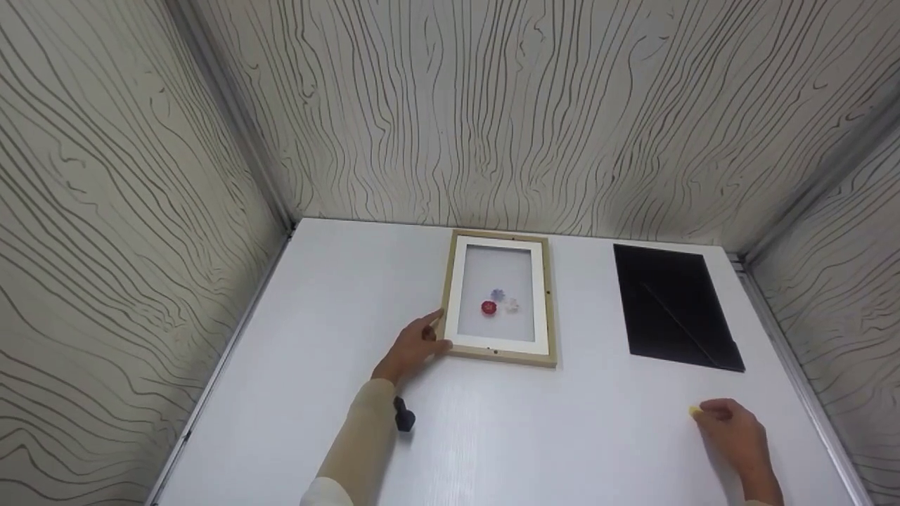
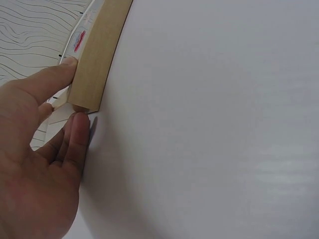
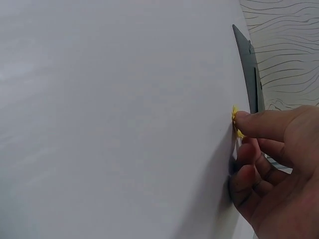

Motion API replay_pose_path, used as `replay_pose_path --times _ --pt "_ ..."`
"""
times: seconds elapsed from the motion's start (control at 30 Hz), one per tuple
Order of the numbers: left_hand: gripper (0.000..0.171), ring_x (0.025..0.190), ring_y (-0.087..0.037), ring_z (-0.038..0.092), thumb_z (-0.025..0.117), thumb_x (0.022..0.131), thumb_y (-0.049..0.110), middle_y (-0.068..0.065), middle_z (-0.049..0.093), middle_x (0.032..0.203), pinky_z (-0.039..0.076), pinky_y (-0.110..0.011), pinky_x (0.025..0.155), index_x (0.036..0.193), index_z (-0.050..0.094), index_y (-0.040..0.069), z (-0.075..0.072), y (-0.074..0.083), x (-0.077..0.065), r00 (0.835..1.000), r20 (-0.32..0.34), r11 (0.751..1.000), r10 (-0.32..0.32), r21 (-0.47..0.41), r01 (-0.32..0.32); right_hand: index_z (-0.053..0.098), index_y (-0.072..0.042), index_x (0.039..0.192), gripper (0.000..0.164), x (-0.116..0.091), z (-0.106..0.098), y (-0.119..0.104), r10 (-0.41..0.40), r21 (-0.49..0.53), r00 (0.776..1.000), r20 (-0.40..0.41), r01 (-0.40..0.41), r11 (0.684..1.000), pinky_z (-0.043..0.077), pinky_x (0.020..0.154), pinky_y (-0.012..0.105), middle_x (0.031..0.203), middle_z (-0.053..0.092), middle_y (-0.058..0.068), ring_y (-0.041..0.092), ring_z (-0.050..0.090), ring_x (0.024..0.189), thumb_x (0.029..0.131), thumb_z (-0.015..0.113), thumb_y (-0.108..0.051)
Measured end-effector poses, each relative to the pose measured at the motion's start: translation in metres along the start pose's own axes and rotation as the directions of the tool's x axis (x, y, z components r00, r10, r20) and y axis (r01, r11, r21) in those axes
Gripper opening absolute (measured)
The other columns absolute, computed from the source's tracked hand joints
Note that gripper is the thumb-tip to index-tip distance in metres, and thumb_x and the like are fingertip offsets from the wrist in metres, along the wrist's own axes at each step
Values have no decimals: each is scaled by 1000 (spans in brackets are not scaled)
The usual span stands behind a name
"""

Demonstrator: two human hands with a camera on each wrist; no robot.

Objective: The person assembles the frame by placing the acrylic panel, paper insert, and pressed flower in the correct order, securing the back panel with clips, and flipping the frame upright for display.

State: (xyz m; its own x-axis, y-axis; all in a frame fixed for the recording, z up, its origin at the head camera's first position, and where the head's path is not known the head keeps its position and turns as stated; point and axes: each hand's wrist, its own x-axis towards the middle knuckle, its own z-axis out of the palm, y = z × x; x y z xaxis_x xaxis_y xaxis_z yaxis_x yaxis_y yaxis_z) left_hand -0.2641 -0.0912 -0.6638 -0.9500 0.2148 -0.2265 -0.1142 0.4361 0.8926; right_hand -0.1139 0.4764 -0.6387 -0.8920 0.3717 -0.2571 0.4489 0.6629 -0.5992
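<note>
A picture frame (image 1: 553, 330) with a light wooden rim and white mat lies on the white table. Inside its window are a red flower (image 1: 489, 308), a bluish-purple flower (image 1: 498, 294) and a pale flower (image 1: 512, 306). My left hand (image 1: 413, 348) holds the frame's lower left corner, thumb and fingers on either side of the wooden rim (image 2: 99, 55). At the right, a small yellow flower (image 3: 235, 115) is pinched between thumb and fingertips of my right hand (image 1: 735, 432), low over the table; the fingers partly hide it.
The black backing board (image 1: 675, 309), with a thin strip across it, lies on the table to the right of the frame. A dark object (image 1: 404, 416) shows beside my left forearm. Wood-patterned walls (image 1: 450, 126) close off the table's back and sides.
</note>
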Motion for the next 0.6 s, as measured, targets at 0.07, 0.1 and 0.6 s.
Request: replay_pose_path --times 0.07,0.1,0.6 --pt "80 108 -21 52 82 94 36 -3 59 113 42 -41 96 164 44 29 -1 0 0 1000 1 1000 9 -2 -9 60 10 131 47 0 -2 0 0 5 1000 2 0 1000 49 74 31 119 68 30 40 66 105 101 68 -26" --pt "79 107 -21 52 82 94 36 -4 59 112 43 -40 95 164 44 28 -1 0 0 1000 4 1000 23 0 -23 61 10 129 47 1 -3 0 -2 10 1000 6 2 1000 48 72 29 116 68 29 39 66 103 100 69 -26" --pt "78 97 -18 51 81 96 31 -3 59 105 43 -35 88 164 44 22 -3 1 0 996 18 995 92 40 -93 64 10 120 41 4 -3 -3 -12 -3 1000 -5 12 1000 47 72 30 111 68 28 40 64 103 99 68 -25"
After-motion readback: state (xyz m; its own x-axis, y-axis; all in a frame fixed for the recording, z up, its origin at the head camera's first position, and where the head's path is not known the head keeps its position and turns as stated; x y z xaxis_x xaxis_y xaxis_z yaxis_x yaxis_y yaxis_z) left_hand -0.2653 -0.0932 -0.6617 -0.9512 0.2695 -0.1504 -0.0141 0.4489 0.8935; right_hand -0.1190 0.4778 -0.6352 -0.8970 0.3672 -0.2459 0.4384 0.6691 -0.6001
